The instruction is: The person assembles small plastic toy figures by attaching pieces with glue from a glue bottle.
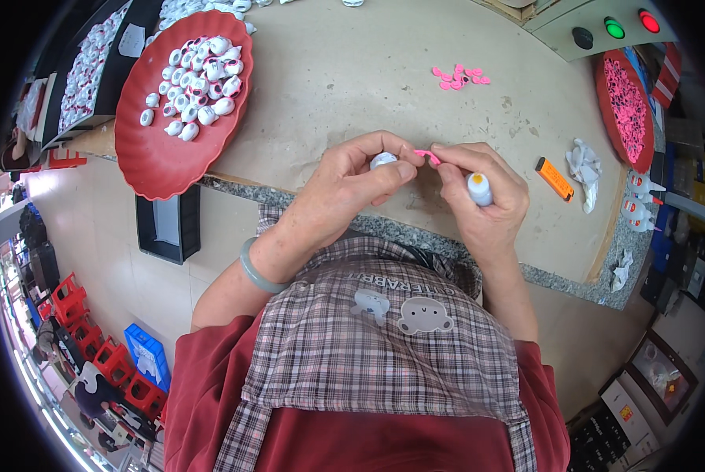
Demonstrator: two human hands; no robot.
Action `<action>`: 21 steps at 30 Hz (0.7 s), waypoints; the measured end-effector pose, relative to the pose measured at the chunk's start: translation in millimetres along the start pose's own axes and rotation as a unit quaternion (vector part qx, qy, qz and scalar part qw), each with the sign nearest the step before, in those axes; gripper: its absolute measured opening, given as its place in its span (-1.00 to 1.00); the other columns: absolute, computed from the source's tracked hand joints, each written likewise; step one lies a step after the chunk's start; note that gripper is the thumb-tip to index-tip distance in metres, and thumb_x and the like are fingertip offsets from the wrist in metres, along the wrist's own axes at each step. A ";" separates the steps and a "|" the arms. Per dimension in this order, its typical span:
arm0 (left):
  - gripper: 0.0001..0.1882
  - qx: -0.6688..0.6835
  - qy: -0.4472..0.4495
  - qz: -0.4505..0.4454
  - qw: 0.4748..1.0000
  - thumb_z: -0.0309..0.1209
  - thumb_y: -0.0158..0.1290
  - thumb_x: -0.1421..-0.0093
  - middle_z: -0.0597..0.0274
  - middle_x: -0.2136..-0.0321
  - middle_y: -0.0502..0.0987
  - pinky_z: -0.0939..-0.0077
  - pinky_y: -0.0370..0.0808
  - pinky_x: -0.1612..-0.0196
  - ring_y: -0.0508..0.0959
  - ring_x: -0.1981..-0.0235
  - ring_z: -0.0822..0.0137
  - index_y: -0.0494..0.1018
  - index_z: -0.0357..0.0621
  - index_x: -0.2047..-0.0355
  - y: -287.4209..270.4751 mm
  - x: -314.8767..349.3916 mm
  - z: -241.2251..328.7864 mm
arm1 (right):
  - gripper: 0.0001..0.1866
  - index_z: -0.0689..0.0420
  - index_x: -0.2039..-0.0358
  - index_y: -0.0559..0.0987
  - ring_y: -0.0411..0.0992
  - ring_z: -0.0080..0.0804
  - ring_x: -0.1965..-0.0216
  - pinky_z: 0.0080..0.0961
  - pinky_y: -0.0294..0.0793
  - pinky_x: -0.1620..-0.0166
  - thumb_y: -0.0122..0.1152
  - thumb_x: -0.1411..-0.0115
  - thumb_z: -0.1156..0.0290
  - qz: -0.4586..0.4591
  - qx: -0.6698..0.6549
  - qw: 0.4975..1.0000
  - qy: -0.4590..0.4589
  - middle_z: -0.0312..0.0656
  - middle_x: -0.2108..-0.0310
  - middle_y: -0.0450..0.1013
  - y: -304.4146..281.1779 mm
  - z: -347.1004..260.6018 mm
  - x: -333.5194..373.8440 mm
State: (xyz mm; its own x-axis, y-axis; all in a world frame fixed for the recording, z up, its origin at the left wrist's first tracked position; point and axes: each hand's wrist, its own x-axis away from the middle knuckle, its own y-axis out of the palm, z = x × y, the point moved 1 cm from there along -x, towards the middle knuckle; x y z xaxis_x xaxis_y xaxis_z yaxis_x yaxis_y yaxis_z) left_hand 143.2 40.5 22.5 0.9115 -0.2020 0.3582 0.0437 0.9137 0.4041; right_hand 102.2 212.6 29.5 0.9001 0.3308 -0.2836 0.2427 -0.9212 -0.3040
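Above the table's near edge my two hands almost meet. My left hand point(360, 175) is closed around a small white piece point(383, 160), partly hidden by the fingers. Between the fingertips of both hands is a small curved bright pink piece point(427, 154), pinched by my right hand point(482, 185). That same hand also has a small white bottle with a yellow tip point(479, 189) tucked in its curled fingers. Farther off on the table lies a loose cluster of similar pink pieces point(456, 77).
At left, a red scalloped tray point(152, 161) holds many white pieces. A red tray point(642, 160) of pink pieces stands far right. An orange box cutter point(555, 179), crumpled tissue point(585, 169) and small bottles point(637, 211) lie at right. A black bin point(167, 228) is below the left edge.
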 end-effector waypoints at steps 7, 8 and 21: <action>-0.78 -0.020 0.037 0.016 0.999 -0.41 0.05 -0.14 0.43 0.46 0.42 0.75 0.11 0.53 0.22 0.55 0.65 0.44 -0.23 0.21 -2.6 -1.1 1.5 | -0.70 0.14 0.32 0.61 0.50 -0.45 0.48 -0.60 0.49 0.48 0.31 0.16 0.67 -0.002 0.104 0.985 -0.137 -0.22 0.44 0.52 0.4 -0.4 0.4; -0.79 -0.045 0.037 0.007 0.998 -0.42 0.04 -0.14 0.43 0.45 0.42 0.75 0.14 0.52 0.24 0.54 0.66 0.44 -0.23 0.22 -5.0 -0.7 2.8 | -0.70 0.14 0.32 0.61 0.50 -0.45 0.48 -0.60 0.49 0.48 0.31 0.16 0.67 -0.002 0.103 0.985 -0.137 -0.22 0.44 0.52 0.0 0.6 0.1; -0.93 -0.170 0.059 0.040 0.983 -0.53 0.09 -0.07 0.43 0.51 0.39 0.79 0.29 0.50 0.32 0.49 0.70 0.42 -0.24 0.46 3.3 1.0 5.5 | -0.71 0.14 0.37 0.59 0.45 -0.47 0.56 -0.60 0.41 0.58 0.32 0.20 0.58 -0.031 0.169 0.956 -0.239 -0.25 0.49 0.47 -0.9 7.5 1.7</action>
State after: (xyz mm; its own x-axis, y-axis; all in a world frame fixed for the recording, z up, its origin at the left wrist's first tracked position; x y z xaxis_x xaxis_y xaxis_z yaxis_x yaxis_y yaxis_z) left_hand 141.9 41.4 28.8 0.9581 -0.0997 0.2687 0.0847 0.9942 0.0666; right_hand 100.7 215.5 22.5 0.5995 0.5130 -0.6143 0.0874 -0.8050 -0.5869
